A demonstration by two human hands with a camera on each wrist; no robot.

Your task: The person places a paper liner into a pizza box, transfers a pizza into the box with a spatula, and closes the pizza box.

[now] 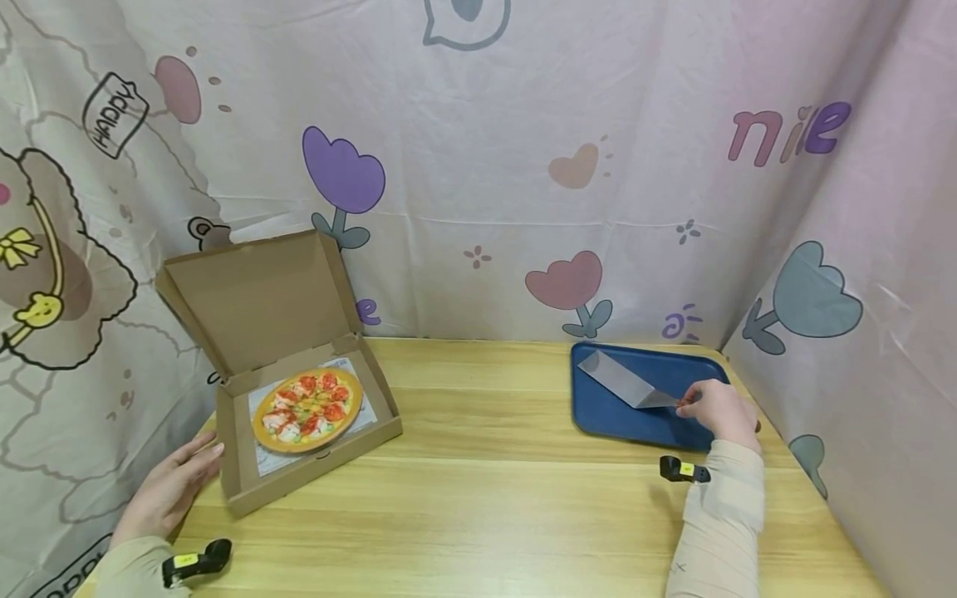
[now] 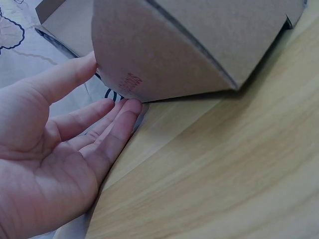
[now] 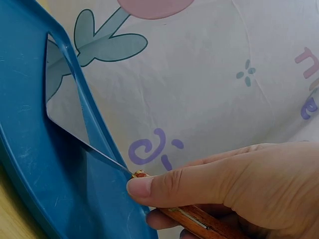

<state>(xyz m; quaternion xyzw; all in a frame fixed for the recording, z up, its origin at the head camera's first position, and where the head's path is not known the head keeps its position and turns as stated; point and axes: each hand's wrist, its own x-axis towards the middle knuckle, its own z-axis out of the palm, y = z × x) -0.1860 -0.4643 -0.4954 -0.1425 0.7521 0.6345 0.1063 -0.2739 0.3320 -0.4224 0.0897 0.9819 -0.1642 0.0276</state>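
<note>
Right grip (image 1: 721,409) clamped on metal spatula (image 1: 616,379) over blue tray (image 1: 609,419), two o'clock on counter (image 1: 478,498). Left grip (image 1: 166,492) apart, touching cardboard box (image 1: 265,307) at its eight o'clock; pizza (image 1: 308,409) inside, counter's ten o'clock.

The brown-handled metal spatula (image 1: 620,381) slants over the blue tray (image 1: 601,418); left of the tray stands the open cardboard box (image 1: 277,328).

The surface (image 1: 478,490) is pale yellowish wood, its grain lines running roughly from nine to three o'clock. Directly on it, toward ten o'clock, sits an open cardboard box (image 1: 321,463), turned at an angle, lid (image 1: 269,307) raised on its eleven-o'clock side. Well apart, toward two o'clock, lies a blue tray (image 1: 613,415) near the far edge.
</note>
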